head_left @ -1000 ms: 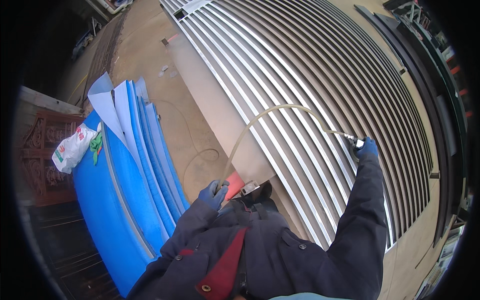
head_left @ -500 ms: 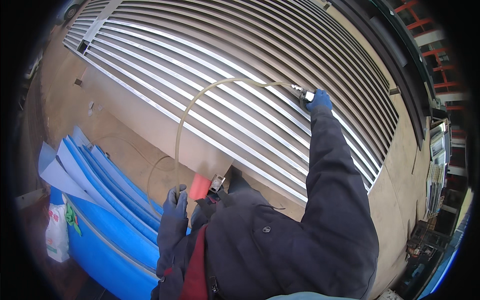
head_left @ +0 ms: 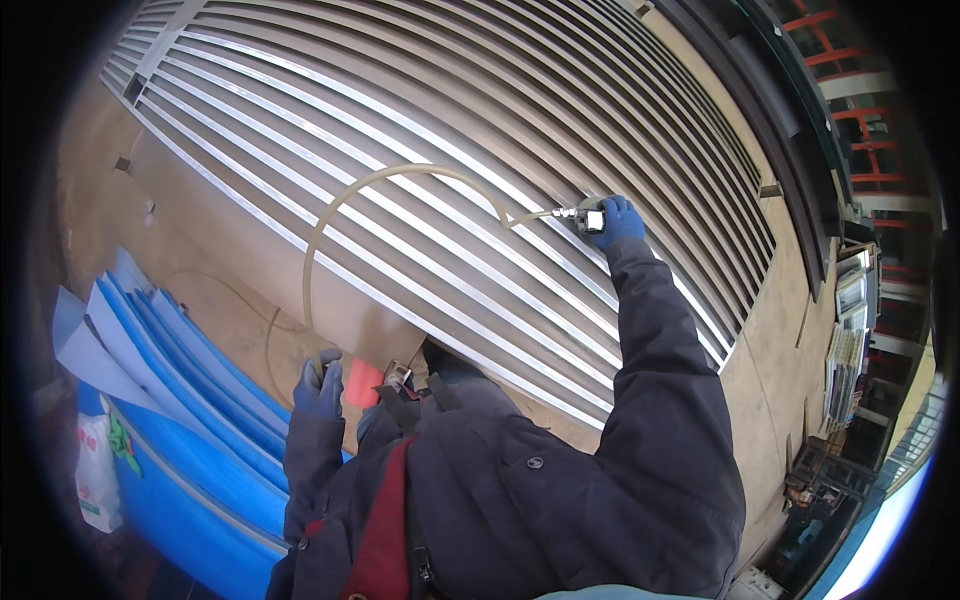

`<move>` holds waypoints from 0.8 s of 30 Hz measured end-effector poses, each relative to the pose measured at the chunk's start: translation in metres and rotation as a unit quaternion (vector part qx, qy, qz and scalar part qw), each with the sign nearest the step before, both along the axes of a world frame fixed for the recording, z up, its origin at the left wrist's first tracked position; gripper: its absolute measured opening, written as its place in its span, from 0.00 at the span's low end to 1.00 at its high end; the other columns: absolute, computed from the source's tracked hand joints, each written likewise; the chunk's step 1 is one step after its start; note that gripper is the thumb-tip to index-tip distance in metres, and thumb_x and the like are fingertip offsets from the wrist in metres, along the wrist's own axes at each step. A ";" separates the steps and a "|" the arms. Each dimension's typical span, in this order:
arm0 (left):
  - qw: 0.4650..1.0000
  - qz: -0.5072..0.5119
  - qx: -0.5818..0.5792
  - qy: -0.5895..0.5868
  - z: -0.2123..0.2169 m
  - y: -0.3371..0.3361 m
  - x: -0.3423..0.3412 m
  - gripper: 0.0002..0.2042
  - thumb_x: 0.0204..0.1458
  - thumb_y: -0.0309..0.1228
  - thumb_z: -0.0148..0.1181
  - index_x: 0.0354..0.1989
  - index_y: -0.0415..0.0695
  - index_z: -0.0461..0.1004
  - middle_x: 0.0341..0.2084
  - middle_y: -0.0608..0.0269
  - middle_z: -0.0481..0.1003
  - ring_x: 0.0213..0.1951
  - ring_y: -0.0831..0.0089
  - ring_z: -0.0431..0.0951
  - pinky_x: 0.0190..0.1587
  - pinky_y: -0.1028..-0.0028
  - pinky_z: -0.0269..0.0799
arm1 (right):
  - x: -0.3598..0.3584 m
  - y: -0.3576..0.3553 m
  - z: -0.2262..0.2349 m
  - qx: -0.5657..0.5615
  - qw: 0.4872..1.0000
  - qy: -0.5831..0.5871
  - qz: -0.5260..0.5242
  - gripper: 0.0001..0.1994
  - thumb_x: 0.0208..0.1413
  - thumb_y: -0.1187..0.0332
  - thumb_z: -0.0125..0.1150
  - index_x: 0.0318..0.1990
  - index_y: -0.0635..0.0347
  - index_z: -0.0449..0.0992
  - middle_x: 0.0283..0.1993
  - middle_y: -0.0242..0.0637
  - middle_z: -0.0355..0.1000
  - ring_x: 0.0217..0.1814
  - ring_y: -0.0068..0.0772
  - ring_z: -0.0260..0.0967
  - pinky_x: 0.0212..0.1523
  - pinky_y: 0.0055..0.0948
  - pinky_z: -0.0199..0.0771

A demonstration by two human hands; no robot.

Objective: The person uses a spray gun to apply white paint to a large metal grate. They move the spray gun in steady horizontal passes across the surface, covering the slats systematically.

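A small metal-coloured air tool (head_left: 590, 220) sits in the grip of my gloved right hand (head_left: 621, 222), low over or on the slats of a large slatted metal panel (head_left: 440, 240); contact cannot be made out. Its exact kind is hard to see. From its fitting a tan hose (head_left: 345, 192) arches left across the slats and down to my left hand (head_left: 320, 385). That hand, in a blue glove, has its fingers curled around the hose. Some slats are bright silver, others brown. Both arms wear dark sleeves.
Blue and white curved sheets (head_left: 190, 400) are stacked at left, beside a white bag (head_left: 97, 470) and a green cloth (head_left: 122, 445). Something red (head_left: 362, 383) lies near my waist. Dark long profiles (head_left: 785, 120) line the right side, with framed pieces (head_left: 850, 320) beyond.
My right hand has drawn the air tool nearer and slightly left along the slats. The hose now kinks sharply near the tool. The whole view has shifted a little.
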State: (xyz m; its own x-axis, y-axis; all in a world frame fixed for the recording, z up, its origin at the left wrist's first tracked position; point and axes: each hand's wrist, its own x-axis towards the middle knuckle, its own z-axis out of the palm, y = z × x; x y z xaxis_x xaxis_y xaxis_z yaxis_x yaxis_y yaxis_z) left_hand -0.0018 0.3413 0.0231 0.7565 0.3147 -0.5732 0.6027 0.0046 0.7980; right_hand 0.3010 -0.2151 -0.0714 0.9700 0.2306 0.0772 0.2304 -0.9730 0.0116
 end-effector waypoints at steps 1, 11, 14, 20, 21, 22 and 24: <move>1.000 0.001 -0.005 -0.007 0.001 -0.005 0.004 0.13 0.68 0.32 0.58 0.56 0.40 0.76 0.25 0.74 0.68 0.27 0.85 0.65 0.29 0.78 0.61 | 0.005 0.002 -0.004 0.029 0.999 -0.034 0.005 0.30 0.39 0.45 0.82 0.47 0.50 0.78 0.52 0.41 0.75 0.53 0.51 0.75 0.53 0.48 0.79; 0.999 0.039 0.000 -0.036 -0.011 -0.027 0.029 0.13 0.69 0.36 0.60 0.56 0.43 0.74 0.20 0.78 0.65 0.18 0.89 0.59 0.19 0.82 0.52 | 0.059 0.076 -0.008 0.032 0.998 -0.037 -0.048 0.27 0.44 0.44 0.80 0.48 0.44 0.79 0.52 0.39 0.74 0.56 0.48 0.73 0.52 0.49 0.77; 0.998 0.055 -0.016 -0.028 -0.011 -0.026 0.034 0.14 0.69 0.37 0.60 0.56 0.43 0.74 0.19 0.77 0.64 0.17 0.88 0.59 0.19 0.82 0.53 | 0.075 0.110 -0.008 0.054 0.995 -0.015 -0.082 0.28 0.41 0.46 0.80 0.49 0.46 0.80 0.55 0.41 0.74 0.58 0.49 0.72 0.54 0.48 0.77; 0.998 0.044 -0.034 -0.011 -0.005 -0.021 0.053 0.14 0.69 0.35 0.59 0.57 0.41 0.73 0.22 0.76 0.65 0.19 0.88 0.59 0.22 0.82 0.53 | 0.100 0.143 0.010 -0.038 0.991 0.056 -0.114 0.31 0.48 0.43 0.75 0.56 0.48 0.77 0.57 0.42 0.73 0.60 0.48 0.72 0.56 0.49 0.75; 0.998 0.046 -0.043 -0.003 -0.005 -0.019 0.055 0.14 0.69 0.35 0.59 0.57 0.41 0.73 0.22 0.77 0.65 0.20 0.88 0.59 0.22 0.82 0.53 | 0.099 0.143 0.013 -0.069 0.985 0.083 -0.131 0.32 0.48 0.43 0.74 0.56 0.50 0.77 0.58 0.42 0.72 0.61 0.48 0.72 0.56 0.49 0.75; 0.997 0.049 -0.053 -0.004 -0.007 -0.015 0.057 0.14 0.69 0.35 0.59 0.57 0.41 0.73 0.22 0.77 0.65 0.21 0.88 0.60 0.23 0.82 0.54 | 0.093 0.140 0.015 -0.095 0.980 0.106 -0.141 0.32 0.49 0.42 0.74 0.56 0.51 0.77 0.58 0.43 0.72 0.62 0.47 0.71 0.57 0.49 0.75; 0.996 0.052 -0.071 -0.007 -0.013 -0.011 0.058 0.14 0.69 0.34 0.59 0.57 0.41 0.73 0.23 0.77 0.65 0.22 0.88 0.61 0.25 0.82 0.55 | 0.073 0.130 0.013 -0.121 0.974 0.119 -0.150 0.34 0.49 0.42 0.74 0.56 0.56 0.76 0.60 0.44 0.70 0.64 0.46 0.70 0.58 0.50 0.74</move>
